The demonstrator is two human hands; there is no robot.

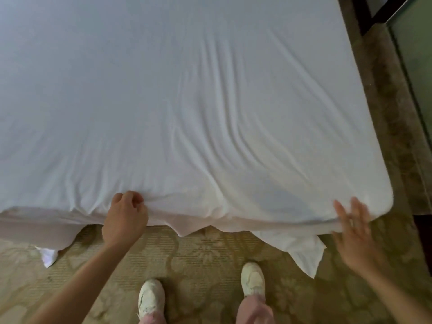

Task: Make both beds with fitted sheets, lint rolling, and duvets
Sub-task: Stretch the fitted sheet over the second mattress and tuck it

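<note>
Sheet point(187, 101): white, spread over the bed point(385, 199); smooth on the far left, with long creases point(222, 136) running from the middle down to the near edge
Hem: not tucked along my side; one loose flap point(306, 253) hangs to the carpet point(198, 258) by the right corner, and a smaller tail point(49, 256) hangs at the left
Left hand point(125, 218): fingers curled, pinching a fold of sheet right at the near edge
Right hand point(353, 230): fingers spread and straight, holding nothing; blurred, just beside the near right corner; I cannot tell whether it touches the cloth
Feet: my shoes point(152, 298) stand on the carpet, close to the bed
Step, as I judge it: drawing the near edge taut and fitting the corner; the sheet is on but not finished, and lint rolling and duvet are yet to come
Doing it well: pull toward me and downward, along the line of the creases, so they flatten rather than shift sideways; keep the left pinch low on the edge as an anchor; sweep the right palm flat toward the corner, then gather the hanging flap and wrap it under the corner; tuck the left tail likewise
Risk: a hard tug on one side may drag the far edge loose, so I should pull evenly
</note>
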